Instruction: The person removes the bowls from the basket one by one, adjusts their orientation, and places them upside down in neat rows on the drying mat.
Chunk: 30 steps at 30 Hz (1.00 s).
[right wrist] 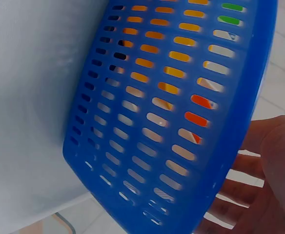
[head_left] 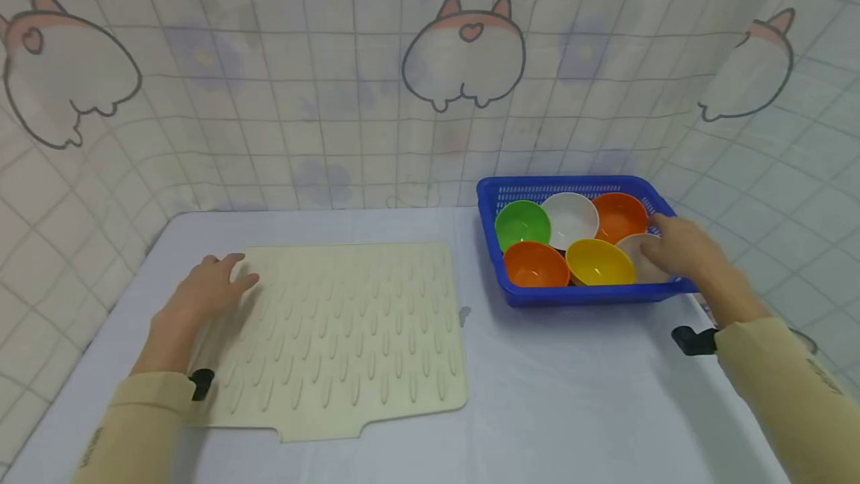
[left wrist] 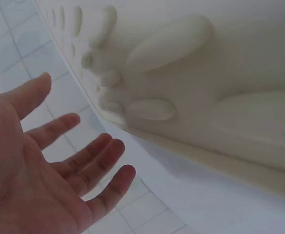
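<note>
At the right end of a blue plastic basket point(head_left: 578, 295), my right hand point(head_left: 687, 245) reaches over the rim. Its thumb overlaps a white bowl point(head_left: 638, 264) in the front right corner, and the index finger is close to an orange bowl point(head_left: 619, 216) behind it. In the right wrist view the basket wall point(right wrist: 147, 131) partly hides the fingers point(right wrist: 237, 195). My left hand point(head_left: 204, 291) hovers by the upper left edge of a cream ridged mat point(head_left: 349, 327). Its fingers are spread and hold nothing, as the left wrist view also shows point(left wrist: 40, 161).
Also in the basket are a green bowl point(head_left: 522, 226), a second white bowl point(head_left: 571, 221), a second orange bowl point(head_left: 536, 266) and a yellow bowl point(head_left: 600, 263). A white cloth point(head_left: 571, 387) covers the table. A patterned curtain point(head_left: 363, 125) stands behind and along both sides.
</note>
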{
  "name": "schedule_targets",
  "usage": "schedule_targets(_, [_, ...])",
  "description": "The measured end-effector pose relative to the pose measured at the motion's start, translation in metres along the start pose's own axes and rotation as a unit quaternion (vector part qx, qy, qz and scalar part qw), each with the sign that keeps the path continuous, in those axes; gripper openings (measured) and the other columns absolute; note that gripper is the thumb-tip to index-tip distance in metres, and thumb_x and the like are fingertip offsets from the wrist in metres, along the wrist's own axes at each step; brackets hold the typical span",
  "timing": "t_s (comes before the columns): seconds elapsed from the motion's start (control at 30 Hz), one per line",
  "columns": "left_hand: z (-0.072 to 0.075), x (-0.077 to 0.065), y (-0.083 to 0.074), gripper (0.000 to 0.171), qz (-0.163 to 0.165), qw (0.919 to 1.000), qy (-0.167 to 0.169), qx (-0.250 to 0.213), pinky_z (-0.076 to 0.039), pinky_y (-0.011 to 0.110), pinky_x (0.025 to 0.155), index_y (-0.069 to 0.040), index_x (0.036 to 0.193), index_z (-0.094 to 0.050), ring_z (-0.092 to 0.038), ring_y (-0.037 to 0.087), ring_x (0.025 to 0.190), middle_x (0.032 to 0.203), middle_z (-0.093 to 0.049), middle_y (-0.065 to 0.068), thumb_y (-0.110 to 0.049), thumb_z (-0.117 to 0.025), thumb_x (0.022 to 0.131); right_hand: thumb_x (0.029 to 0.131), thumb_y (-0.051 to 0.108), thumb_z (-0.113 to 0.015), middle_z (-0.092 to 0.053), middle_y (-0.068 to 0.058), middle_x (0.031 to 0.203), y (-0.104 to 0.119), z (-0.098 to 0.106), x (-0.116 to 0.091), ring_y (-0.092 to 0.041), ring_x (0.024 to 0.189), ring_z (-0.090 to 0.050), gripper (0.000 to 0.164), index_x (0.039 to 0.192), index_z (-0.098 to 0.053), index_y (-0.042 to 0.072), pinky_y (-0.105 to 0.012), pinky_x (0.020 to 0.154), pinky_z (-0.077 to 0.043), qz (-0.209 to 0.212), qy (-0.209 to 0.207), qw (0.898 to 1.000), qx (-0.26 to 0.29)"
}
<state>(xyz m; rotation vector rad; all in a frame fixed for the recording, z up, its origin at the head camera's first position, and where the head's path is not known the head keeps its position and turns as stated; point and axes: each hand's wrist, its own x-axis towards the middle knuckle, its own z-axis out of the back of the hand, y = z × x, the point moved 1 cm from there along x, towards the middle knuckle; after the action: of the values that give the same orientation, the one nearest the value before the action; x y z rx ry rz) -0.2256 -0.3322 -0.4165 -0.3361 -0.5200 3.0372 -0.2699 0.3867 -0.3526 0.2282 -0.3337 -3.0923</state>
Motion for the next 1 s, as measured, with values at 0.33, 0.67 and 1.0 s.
schedule_targets(0.33, [-0.002, -0.003, 0.019, 0.064, 0.028, 0.9991, 0.009, -0.030, -0.035, 0.074, 0.101, 0.021, 0.146, -0.028, -0.037, 0.066, 0.127, 0.140, -0.039, 0.047, -0.025, -0.046, 0.107, 0.094, 0.010, -0.058, -0.045, -0.044, 0.135, 0.002, -0.003, 0.002, -0.060, 0.116, -0.048, 0.060, 0.142, -0.038, -0.019, -0.073, 0.095, -0.043, -0.001, 0.017, 1.000, -0.012])
schedule_targets(0.67, [0.001, -0.001, 0.025, 0.058, 0.028, 0.9963, 0.023, -0.078, -0.051, 0.039, 0.064, 0.018, 0.142, -0.036, -0.062, 0.028, 0.075, 0.126, -0.052, 0.043, 0.003, -0.045, 0.087, 0.088, -0.003, -0.060, -0.053, -0.043, 0.124, -0.001, -0.003, 0.001, -0.054, 0.102, -0.055, 0.052, 0.135, -0.046, -0.021, -0.066, 0.086, -0.052, -0.007, 0.005, 1.000, -0.020])
schedule_targets(1.0, [0.000, 0.002, 0.044, 0.063, 0.037, 0.9776, 0.029, -0.205, -0.058, 0.036, 0.065, 0.016, 0.143, -0.037, -0.061, 0.020, 0.072, 0.100, -0.058, 0.021, 0.007, -0.063, 0.086, 0.085, -0.004, -0.061, -0.059, -0.039, 0.116, 0.000, -0.001, 0.000, -0.051, 0.099, -0.055, 0.047, 0.129, -0.054, -0.019, -0.062, 0.081, -0.053, -0.009, -0.029, 1.000, 0.005])
